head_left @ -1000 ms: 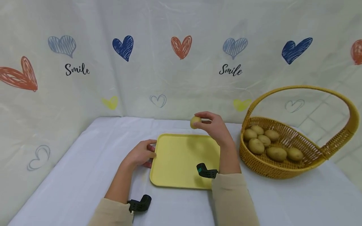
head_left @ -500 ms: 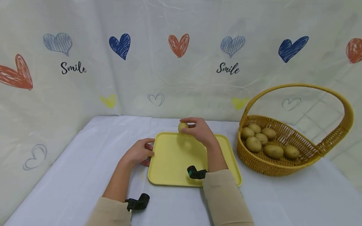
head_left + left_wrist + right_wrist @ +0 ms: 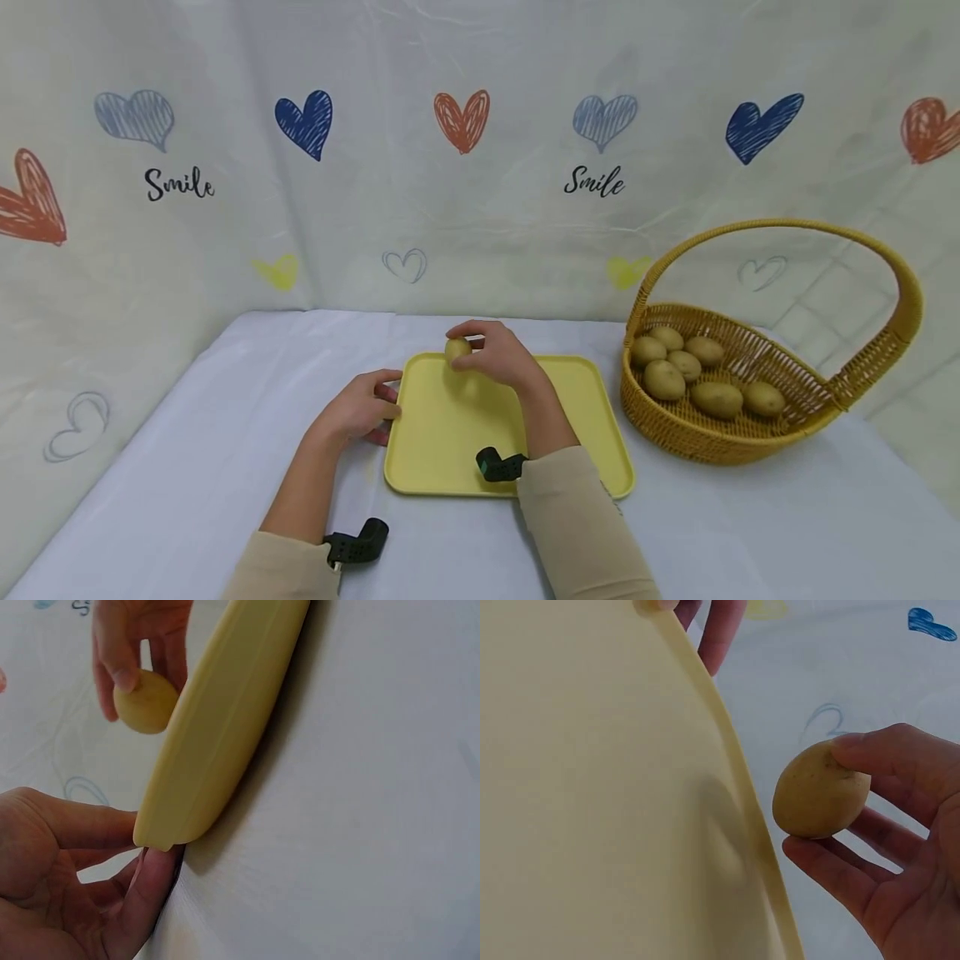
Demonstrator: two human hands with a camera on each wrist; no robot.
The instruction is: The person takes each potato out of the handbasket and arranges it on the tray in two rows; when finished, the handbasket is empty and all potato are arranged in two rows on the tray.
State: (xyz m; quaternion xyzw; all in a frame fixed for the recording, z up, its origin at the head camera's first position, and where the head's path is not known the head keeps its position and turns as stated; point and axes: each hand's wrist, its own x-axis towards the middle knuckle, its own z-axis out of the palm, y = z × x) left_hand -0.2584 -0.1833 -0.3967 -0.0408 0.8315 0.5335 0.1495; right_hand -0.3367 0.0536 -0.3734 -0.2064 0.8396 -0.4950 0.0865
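Note:
A yellow rectangular tray (image 3: 450, 433) lies on the table, its left edge gripped by my left hand (image 3: 357, 408). In the left wrist view the thumb rests against the rim while other fingers (image 3: 150, 892) reach under it. Between thumb and fingertips my right hand (image 3: 501, 357) pinches a small potato (image 3: 816, 793), held above the tray's far left part. The potato (image 3: 146, 703) looks clear of the tray surface, and its shadow falls on the tray. My right forearm hides part of the tray.
To the right of the tray stands a wicker basket (image 3: 697, 448) with a tall arched handle (image 3: 780, 223). Several potatoes (image 3: 716, 400) lie inside it. A white cloth (image 3: 187, 467) covers the table, and a heart-printed sheet (image 3: 510, 225) hangs behind.
My right hand has moved left and slightly down with the potato, from above the tray's far right to above its far left. The left hand keeps its grip on the tray edge.

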